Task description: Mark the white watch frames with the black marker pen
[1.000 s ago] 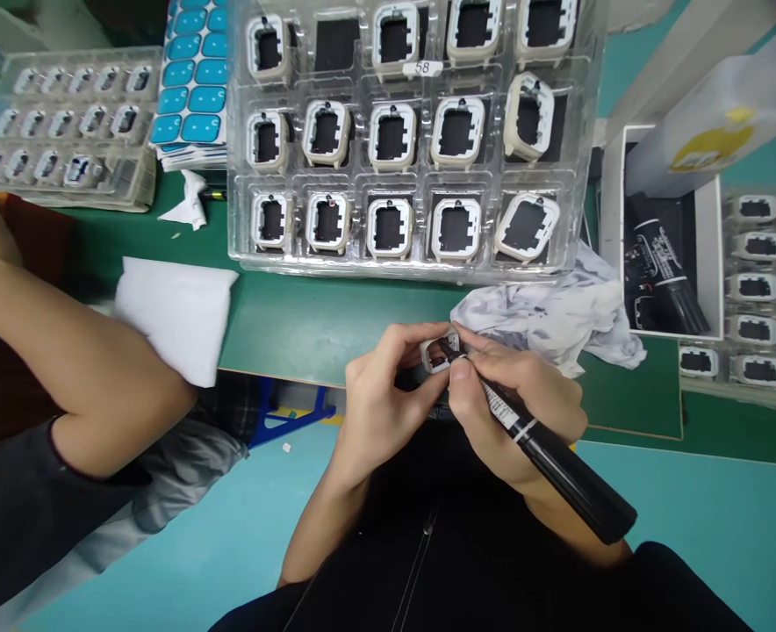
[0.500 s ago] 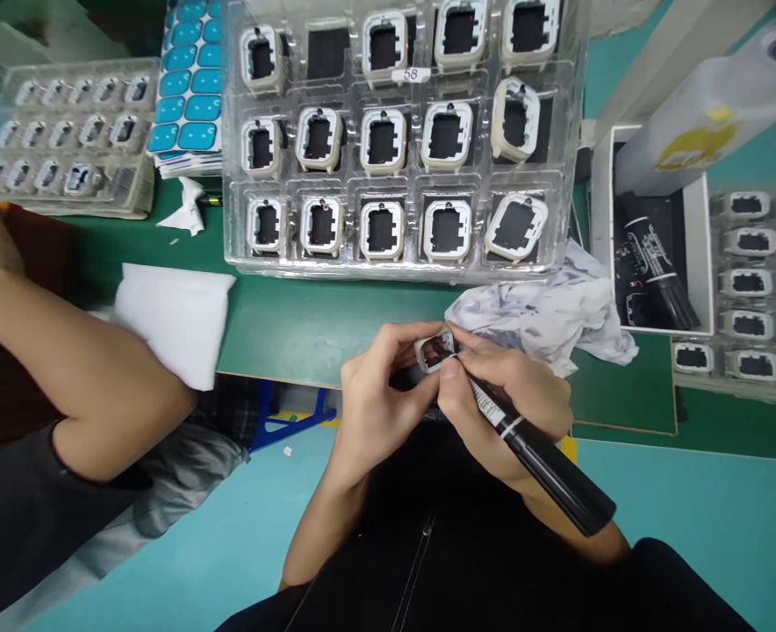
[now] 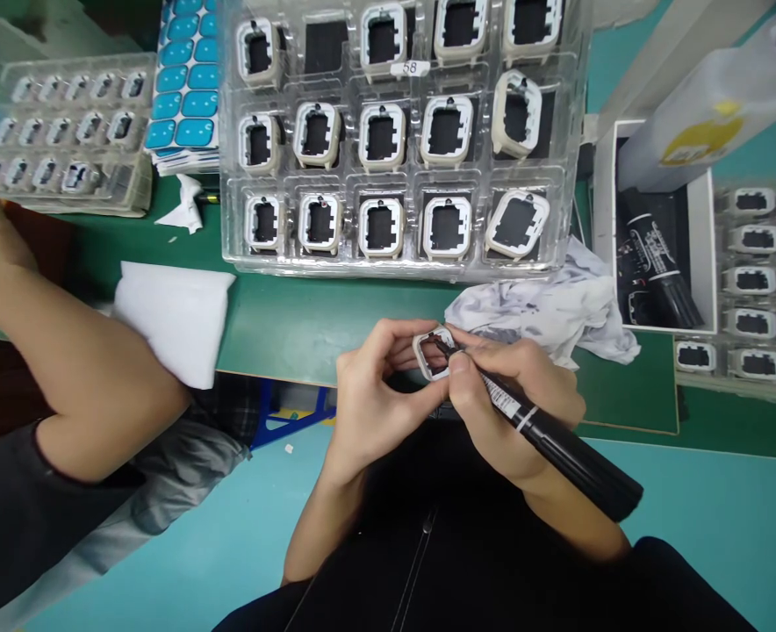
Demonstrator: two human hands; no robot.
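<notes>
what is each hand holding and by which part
Left hand: white, rounded-square frame, by its outer edge. Right hand: black, cylindrical marker, by the barrel near its tip.

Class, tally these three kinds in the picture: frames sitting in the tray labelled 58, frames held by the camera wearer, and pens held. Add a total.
White frames visible in the tray: 14
Held frame in the left hand: 1
Black marker in the right hand: 1
Total: 16
</notes>
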